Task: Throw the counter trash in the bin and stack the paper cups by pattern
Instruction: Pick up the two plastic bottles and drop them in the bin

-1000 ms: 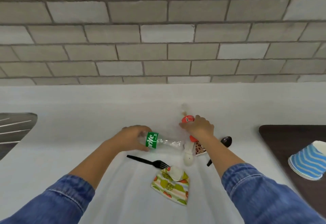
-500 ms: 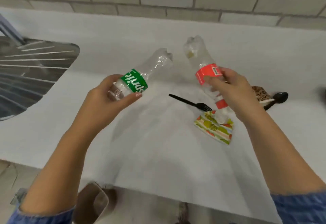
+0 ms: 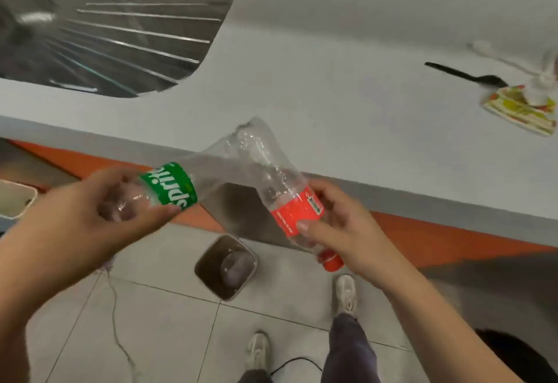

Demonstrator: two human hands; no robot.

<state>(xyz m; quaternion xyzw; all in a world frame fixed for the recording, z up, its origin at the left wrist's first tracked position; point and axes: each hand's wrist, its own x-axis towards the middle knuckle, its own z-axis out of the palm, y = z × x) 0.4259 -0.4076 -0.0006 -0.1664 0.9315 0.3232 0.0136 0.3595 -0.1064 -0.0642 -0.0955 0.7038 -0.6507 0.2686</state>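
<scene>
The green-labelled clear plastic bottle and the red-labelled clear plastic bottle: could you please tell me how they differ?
The green-labelled clear plastic bottle sits in the left hand; the red-labelled clear plastic bottle in the right hand. The red-labelled one shows a red cap pointing down; the green-labelled one's neck is hidden in the hand. Both are clear and crumpled.

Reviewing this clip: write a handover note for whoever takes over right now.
Left hand grips the clear plastic bottle with the green label; right hand grips the clear plastic bottle with the red label and cap.
Both hang beyond the white counter, roughly above the brown square bin on the floor; neither dropped yet.
On the counter: a black plastic fork and a flattened fruit-patterned paper cup.
Left: drop both bottles, bin the counter trash, stack cups.
</scene>
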